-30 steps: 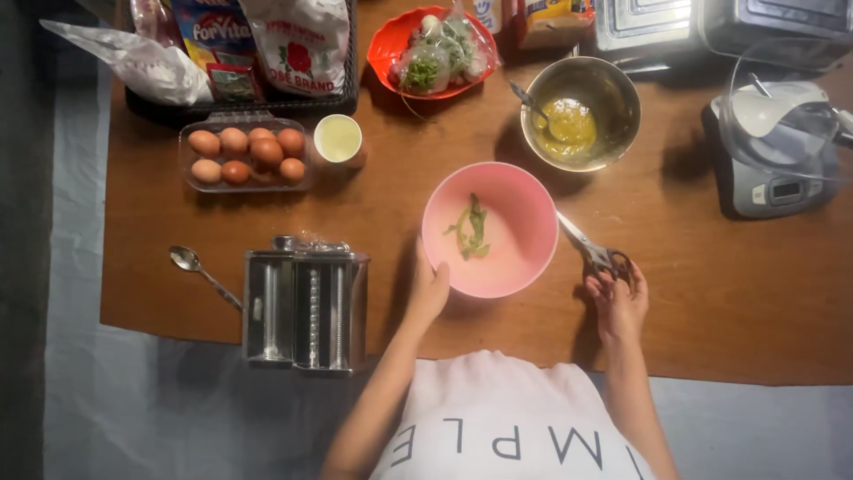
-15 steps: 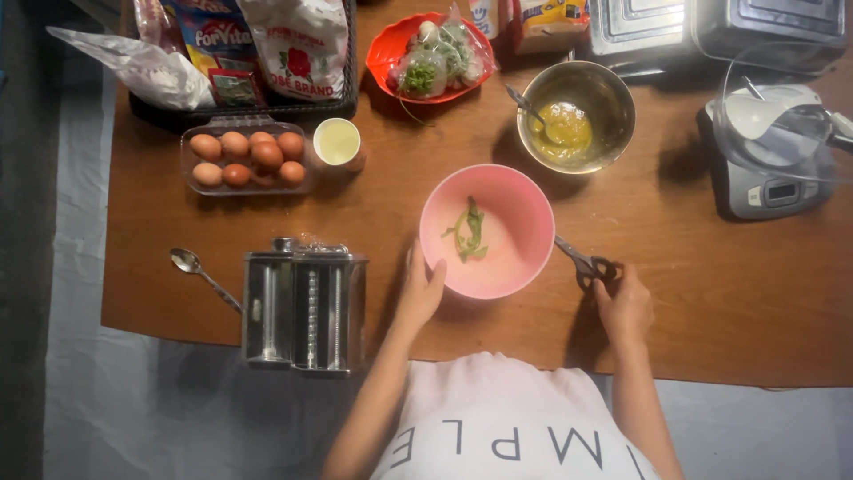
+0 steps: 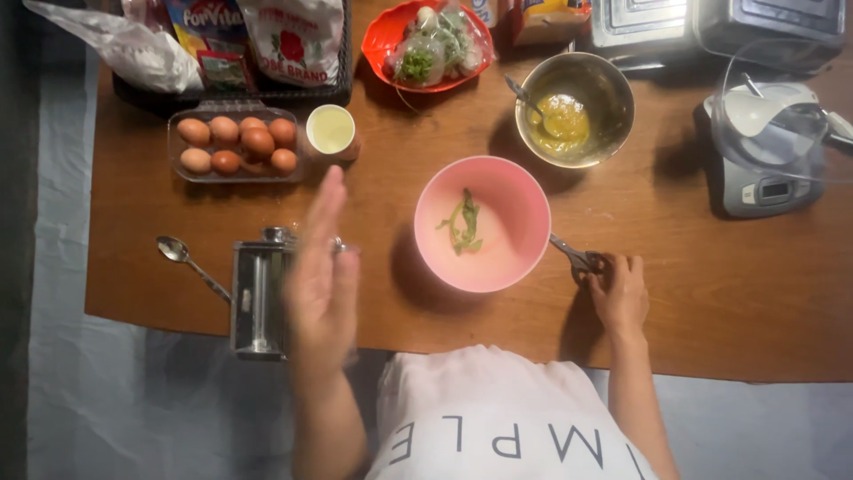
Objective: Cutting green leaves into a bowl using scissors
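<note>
Right hand (image 3: 619,293) gripping scissors (image 3: 579,260); left hand (image 3: 322,276) raised, empty.

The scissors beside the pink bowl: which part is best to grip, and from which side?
Grip the scissors by the handle loops, coming from the right, where the right hand already rests on them. The blades point up-left, with their tips at the pink bowl rim, so that end is sharp and crowded, while the handles lie free on the table.

You look down on a brown wooden table (image 3: 711,293) with a rounded front edge, standing on a pale grey-blue sheeted floor (image 3: 133,400); a dark strip (image 3: 13,267) runs along the left.
</note>
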